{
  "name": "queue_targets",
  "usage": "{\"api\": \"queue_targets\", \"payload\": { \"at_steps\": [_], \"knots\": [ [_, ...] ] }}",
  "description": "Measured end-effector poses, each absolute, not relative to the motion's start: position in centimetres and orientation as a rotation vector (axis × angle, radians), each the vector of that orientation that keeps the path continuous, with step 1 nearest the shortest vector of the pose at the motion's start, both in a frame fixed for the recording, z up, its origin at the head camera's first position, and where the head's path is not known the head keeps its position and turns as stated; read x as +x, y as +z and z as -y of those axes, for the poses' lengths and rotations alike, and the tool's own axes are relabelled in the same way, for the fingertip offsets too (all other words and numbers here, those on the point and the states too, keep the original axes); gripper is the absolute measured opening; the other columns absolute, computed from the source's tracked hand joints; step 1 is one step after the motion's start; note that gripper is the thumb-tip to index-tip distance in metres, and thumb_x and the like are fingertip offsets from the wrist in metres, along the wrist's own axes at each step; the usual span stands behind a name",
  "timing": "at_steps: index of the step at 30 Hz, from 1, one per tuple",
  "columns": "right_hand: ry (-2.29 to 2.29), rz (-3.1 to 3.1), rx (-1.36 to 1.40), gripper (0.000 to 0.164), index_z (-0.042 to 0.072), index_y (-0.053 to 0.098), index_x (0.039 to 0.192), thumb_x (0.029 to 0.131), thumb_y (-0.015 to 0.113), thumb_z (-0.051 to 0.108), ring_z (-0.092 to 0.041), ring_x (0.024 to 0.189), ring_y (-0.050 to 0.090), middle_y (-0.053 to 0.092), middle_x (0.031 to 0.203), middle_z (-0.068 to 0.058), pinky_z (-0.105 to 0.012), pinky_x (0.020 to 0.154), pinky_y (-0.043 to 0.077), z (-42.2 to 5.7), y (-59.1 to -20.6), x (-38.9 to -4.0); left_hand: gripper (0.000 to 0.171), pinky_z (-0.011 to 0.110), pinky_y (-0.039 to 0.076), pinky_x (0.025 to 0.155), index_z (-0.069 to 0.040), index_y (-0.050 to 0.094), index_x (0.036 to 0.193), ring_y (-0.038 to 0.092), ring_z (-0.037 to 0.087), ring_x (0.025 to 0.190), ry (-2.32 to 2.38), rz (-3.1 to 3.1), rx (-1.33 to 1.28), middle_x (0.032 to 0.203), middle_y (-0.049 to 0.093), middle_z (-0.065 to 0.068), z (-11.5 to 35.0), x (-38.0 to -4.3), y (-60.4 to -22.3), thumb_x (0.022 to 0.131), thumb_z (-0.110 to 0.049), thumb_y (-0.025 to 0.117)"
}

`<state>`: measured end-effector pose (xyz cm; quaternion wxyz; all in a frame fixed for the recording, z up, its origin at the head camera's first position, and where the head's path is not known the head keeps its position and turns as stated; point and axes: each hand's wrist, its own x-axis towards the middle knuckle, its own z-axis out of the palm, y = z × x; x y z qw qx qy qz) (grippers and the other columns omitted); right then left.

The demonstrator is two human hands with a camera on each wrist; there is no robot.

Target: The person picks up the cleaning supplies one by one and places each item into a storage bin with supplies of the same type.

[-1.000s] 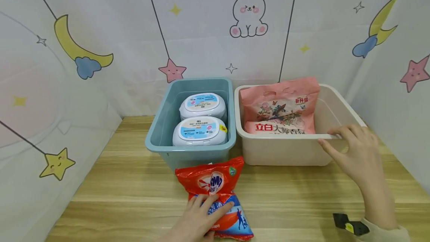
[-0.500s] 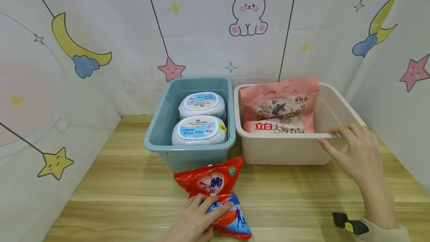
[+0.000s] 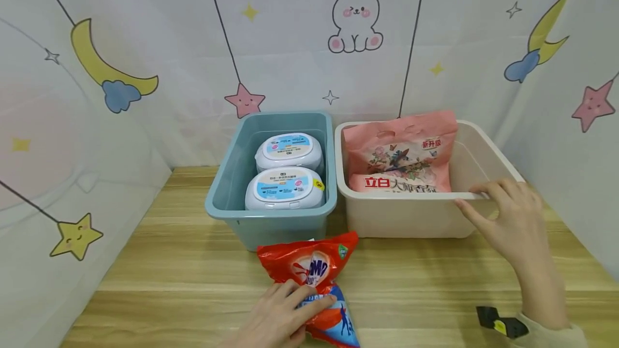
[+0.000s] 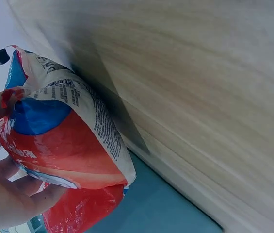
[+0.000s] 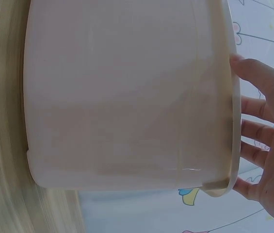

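Observation:
My left hand (image 3: pixel 278 313) grips a red and blue bag of laundry powder (image 3: pixel 333 313) in front of the bins. Its fingers lie across the bag's front in the head view. The left wrist view shows the printed back of the powder bag (image 4: pixel 69 131), pinched at one side by the thumb, with the tabletop beside it. Over on the right, my right hand (image 3: pixel 517 219) holds the front rim of a cream plastic bin (image 3: pixel 411 216). In the right wrist view its thumb presses the outer side of the rim (image 5: pixel 234 111) and the fingers reach over it.
A blue-green bin (image 3: pixel 280 224) stands left of the cream one and holds two white lidded boxes (image 3: pixel 285 189). A pink detergent bag (image 3: pixel 406 149) leans inside the cream bin. The wooden tabletop (image 3: pixel 159 267) runs up to a printed cloth backdrop (image 3: pixel 290 52).
The powder bag has shifted slightly right and turned a little in my left hand. My right hand stays on the cream bin's rim. The head view has drifted slightly.

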<state>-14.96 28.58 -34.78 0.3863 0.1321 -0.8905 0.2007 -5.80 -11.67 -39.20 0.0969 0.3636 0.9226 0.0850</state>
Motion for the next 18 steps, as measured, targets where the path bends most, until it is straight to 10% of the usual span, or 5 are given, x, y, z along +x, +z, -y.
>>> {"api": "queue_targets", "payload": {
  "at_steps": [18],
  "knots": [
    [0.51, 2.288, 0.314, 0.035, 0.007, 0.066, 0.092, 0.077, 0.076, 0.037, -0.04, 0.094, 0.053, 0.061, 0.089, -0.016, -0.061, 0.088, 0.035, -28.5, -34.7, -14.9, 0.065, 0.03, 0.052, 0.085, -0.043, 0.031, 0.145, 0.048, 0.006, 0.114, 0.18, -2.777, 1.397, 0.131, 0.053, -0.013, 10.7, -5.1, -37.8, 0.088, -0.047, 0.062]
  ]
}}
